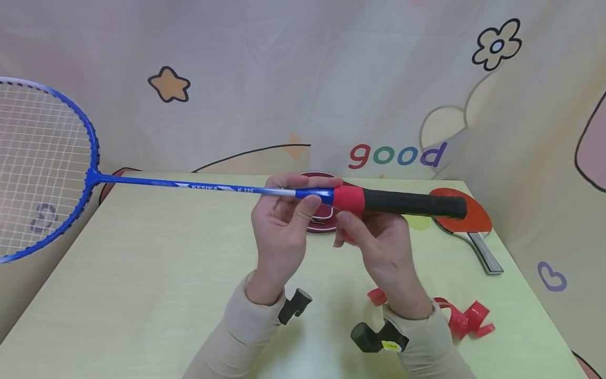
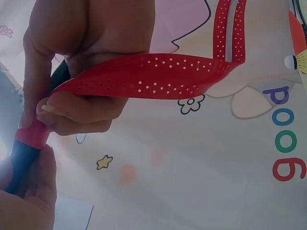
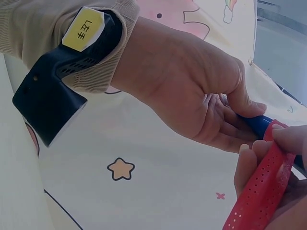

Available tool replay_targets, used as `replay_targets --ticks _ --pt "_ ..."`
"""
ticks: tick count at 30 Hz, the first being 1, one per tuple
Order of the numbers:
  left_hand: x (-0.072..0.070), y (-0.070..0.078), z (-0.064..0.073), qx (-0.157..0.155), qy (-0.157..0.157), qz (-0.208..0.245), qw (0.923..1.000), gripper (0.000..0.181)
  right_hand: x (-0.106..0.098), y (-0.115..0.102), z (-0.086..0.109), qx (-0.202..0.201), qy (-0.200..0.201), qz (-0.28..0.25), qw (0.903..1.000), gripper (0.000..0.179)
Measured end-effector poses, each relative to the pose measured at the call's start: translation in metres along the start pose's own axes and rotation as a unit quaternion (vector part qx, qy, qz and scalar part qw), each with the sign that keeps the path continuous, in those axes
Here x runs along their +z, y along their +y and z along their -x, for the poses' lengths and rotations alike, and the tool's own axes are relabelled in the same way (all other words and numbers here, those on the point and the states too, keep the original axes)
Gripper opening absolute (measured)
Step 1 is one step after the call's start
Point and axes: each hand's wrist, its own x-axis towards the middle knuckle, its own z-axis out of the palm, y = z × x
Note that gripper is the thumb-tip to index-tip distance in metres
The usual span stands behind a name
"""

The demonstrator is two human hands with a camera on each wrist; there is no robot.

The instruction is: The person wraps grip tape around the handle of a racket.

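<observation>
One badminton racket [image 1: 218,188] is held nearly level above the table [image 1: 165,273], its head cut off at the left. The left hand [image 1: 281,226] pinches its blue collar; the right hand [image 1: 388,247] pinches one red tape [image 1: 349,199] around the handle. Both forearms reach forward. One maroon item [image 1: 322,210] is mostly hidden behind; one red paddle [image 1: 464,213] lies rightward.

Soft light, faint shadows, left-wrist-view glare
</observation>
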Motion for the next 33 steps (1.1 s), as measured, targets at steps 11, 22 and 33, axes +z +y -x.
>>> replay_targets --ticks 11,22,33 --pt "-0.0003 -0.0013 0.0003 0.01 0.017 -0.002 0.9998 0.034 -0.0002 0.0018 -0.0006 -0.017 0.024 -0.01 0.9995 0.028" --pt "-0.0018 -0.0014 -0.0001 0.022 0.042 -0.024 0.9986 0.036 0.0012 0.0002 0.0011 -0.013 0.005 -0.037 0.9992 0.026" --pt "-0.0017 -0.0012 0.0007 0.007 0.053 -0.025 0.9983 0.042 0.0006 0.0019 -0.001 0.002 0.009 -0.028 0.9996 0.028"
